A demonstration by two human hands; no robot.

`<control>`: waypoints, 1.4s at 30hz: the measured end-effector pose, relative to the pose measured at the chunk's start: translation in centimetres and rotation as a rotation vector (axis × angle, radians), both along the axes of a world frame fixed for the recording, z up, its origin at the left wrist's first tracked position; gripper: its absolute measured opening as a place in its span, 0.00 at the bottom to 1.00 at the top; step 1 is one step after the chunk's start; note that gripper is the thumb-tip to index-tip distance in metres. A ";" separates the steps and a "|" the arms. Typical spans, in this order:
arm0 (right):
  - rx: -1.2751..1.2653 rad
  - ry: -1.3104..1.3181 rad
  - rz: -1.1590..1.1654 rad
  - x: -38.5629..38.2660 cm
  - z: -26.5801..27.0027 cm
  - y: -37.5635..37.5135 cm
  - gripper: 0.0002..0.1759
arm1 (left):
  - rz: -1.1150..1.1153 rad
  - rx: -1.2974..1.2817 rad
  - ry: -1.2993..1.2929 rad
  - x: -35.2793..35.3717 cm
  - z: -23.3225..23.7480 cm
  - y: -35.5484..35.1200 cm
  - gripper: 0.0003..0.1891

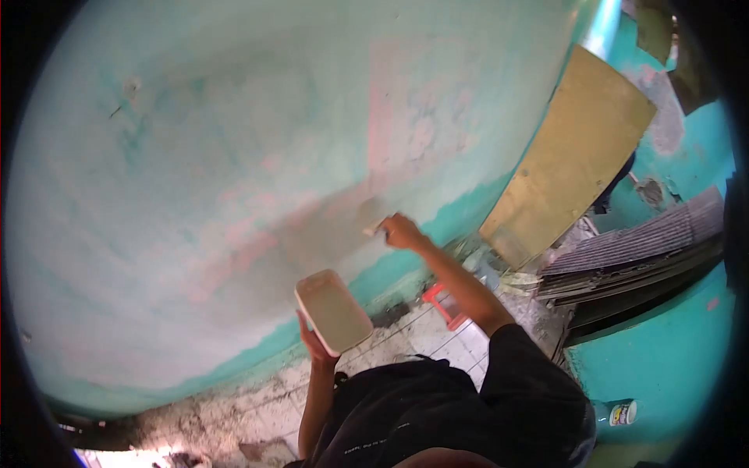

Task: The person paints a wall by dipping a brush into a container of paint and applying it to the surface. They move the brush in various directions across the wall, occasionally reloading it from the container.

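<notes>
My left hand point(314, 341) grips a pale pink rectangular tub point(301, 290) by its lower left side, tilted close to the wall. Whitish-grey paint-like liquid covers the inside of the tub. Up and to the right, my right hand point(402, 232) is closed around a small pale flat-ended tool point(374, 228), whose exact kind I cannot tell. The tool's end is right at the wall point(257, 156). Around and left of it, a damp-looking grey band point(320, 238) runs across the turquoise, white and pink patches.
A red plastic stool-like frame point(445, 306) stands on the dirty tiled floor point(406, 340) below my right arm. A tan board point(567, 156) leans at the wall's right end. Stacked corrugated sheets point(636, 238) lie to the right, above a small labelled container point(622, 413).
</notes>
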State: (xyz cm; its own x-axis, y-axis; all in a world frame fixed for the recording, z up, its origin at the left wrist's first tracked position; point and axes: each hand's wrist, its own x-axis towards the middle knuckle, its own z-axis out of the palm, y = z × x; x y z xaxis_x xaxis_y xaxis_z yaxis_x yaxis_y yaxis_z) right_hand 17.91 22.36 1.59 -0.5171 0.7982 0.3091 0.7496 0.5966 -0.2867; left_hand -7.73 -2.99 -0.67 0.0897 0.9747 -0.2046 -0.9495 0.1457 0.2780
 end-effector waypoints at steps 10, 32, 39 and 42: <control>0.741 0.470 -0.090 0.0 38.2 -0.7 0.11 | 0.063 -0.067 0.003 -0.6 0.0 -2.0 0.38; 0.484 0.489 -0.143 -2.1 29.7 -1.3 0.10 | 0.150 -0.056 0.059 -4.5 -2.5 -5.6 0.35; 0.451 0.522 -0.242 -4.5 -0.4 1.0 0.30 | 0.185 -0.074 0.106 -3.5 -2.4 -5.2 0.35; 0.205 0.390 -0.291 -3.1 -7.1 -1.8 0.18 | 0.158 -0.095 0.027 -3.9 -5.3 -5.0 0.37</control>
State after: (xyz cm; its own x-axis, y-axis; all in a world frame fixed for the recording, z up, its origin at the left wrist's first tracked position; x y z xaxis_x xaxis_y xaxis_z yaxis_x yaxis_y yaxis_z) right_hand 14.84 20.53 -5.52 -0.0981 0.7945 0.5992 0.7537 0.4525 -0.4766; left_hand -11.61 -8.02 -5.98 -0.0700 0.9524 -0.2968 -0.9550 0.0221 0.2959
